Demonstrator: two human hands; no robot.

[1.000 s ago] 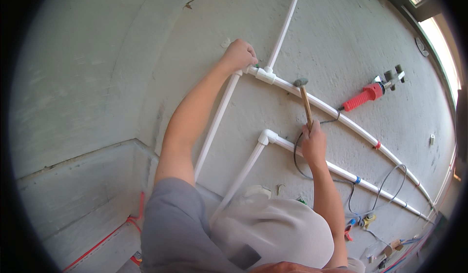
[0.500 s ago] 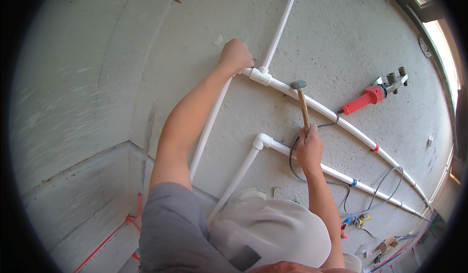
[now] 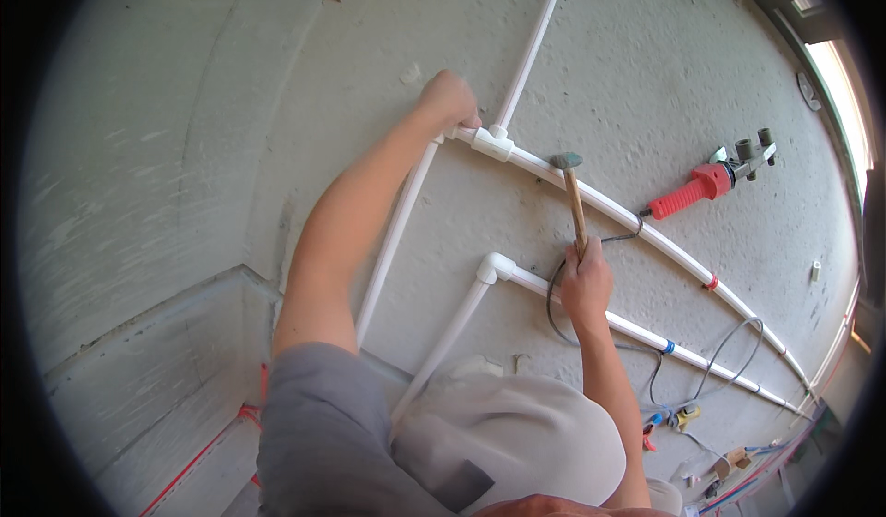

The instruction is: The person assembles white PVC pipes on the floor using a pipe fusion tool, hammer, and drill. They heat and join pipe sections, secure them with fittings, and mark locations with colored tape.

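Observation:
My right hand [image 3: 588,280] grips the wooden handle of a hammer [image 3: 577,212]. The hammer's dark head rests on or just over the upper white pipe [image 3: 604,203]. Up and to the left, my left hand [image 3: 449,100] is a closed fist at the corner where this pipe meets a downward white pipe [image 3: 399,235]. What its fingers hold is hidden. Beside that fist, a white tee fitting [image 3: 493,144] joins another pipe [image 3: 533,51] running upward. Below, a white elbow [image 3: 496,267] joins two more pipe lengths.
A red pipe-welding tool [image 3: 697,189] lies at the right, its grey cable [image 3: 551,312] looping over the pipes. A low wall edge [image 3: 166,309] with red tubing stands at the lower left. Pale cloth [image 3: 517,434] covers the bottom middle. Small tools [image 3: 681,417] lie lower right.
My left forearm and elbow have shifted slightly left, while the fist stays at the pipe corner. The hammer and my right hand look almost unmoved.

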